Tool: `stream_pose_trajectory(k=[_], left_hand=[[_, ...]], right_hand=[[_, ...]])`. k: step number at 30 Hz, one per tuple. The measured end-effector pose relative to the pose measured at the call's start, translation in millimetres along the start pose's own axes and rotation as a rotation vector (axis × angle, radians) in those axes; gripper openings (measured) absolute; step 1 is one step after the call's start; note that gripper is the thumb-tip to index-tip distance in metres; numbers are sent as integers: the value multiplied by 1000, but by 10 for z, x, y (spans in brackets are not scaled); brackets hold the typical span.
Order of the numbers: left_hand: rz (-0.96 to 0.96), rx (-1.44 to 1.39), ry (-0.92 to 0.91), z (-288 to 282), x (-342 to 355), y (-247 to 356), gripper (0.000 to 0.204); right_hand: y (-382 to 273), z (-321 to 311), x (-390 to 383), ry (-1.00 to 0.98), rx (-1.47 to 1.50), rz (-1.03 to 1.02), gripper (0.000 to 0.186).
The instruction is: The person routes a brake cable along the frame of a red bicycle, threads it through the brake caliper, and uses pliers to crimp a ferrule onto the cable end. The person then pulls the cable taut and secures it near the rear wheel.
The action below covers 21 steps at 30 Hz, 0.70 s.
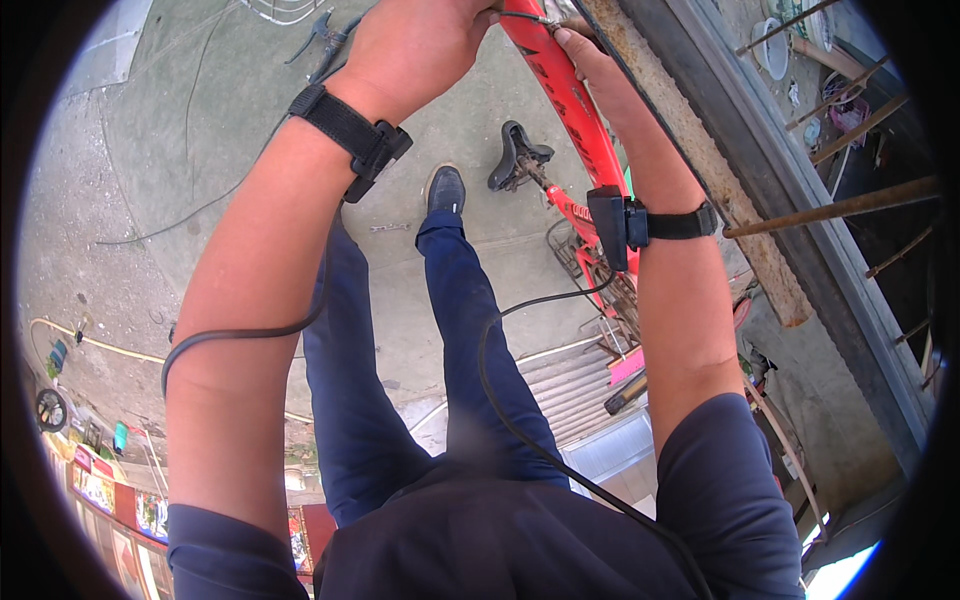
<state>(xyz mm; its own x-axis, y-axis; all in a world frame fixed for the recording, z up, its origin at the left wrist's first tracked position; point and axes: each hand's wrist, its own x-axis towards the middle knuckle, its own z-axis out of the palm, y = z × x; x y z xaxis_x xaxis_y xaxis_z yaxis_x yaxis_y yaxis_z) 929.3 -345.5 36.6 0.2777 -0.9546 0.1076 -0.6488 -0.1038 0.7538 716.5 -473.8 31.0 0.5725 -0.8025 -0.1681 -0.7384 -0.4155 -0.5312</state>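
Observation:
A red bicycle frame (570,105) slants down from the top edge, with its black saddle (518,155) lower down. Across the tube at the top runs a short stretch of thin black cable (522,15) with a metal fitting. My left hand (425,45) is closed at the cable's left end, its fingertips partly cut off by the upper edge. On the fitting's other side my right hand (597,70) presses its thumb against the cable end. The right fingers are mostly hidden behind the tube and the rusty beam.
A rusty metal beam (690,140) and thin rods (840,207) stand close on the right. A wrench (390,227) lies on the concrete floor by my shoe (446,188). A dark lever-like part (325,40) is at upper left. Black wires hang across my arm and body.

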Motion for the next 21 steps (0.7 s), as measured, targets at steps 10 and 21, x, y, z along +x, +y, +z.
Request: stream_pose_trajectory(k=[10,21], left_hand=[[-147,96,-92,60,-407,-376,35],[-259,80,-127,-40,-738,-548,24]], right_hand=[[-14,-71,-30,-16,63,65,40],[31,-215,-161,-48,119,101,42]])
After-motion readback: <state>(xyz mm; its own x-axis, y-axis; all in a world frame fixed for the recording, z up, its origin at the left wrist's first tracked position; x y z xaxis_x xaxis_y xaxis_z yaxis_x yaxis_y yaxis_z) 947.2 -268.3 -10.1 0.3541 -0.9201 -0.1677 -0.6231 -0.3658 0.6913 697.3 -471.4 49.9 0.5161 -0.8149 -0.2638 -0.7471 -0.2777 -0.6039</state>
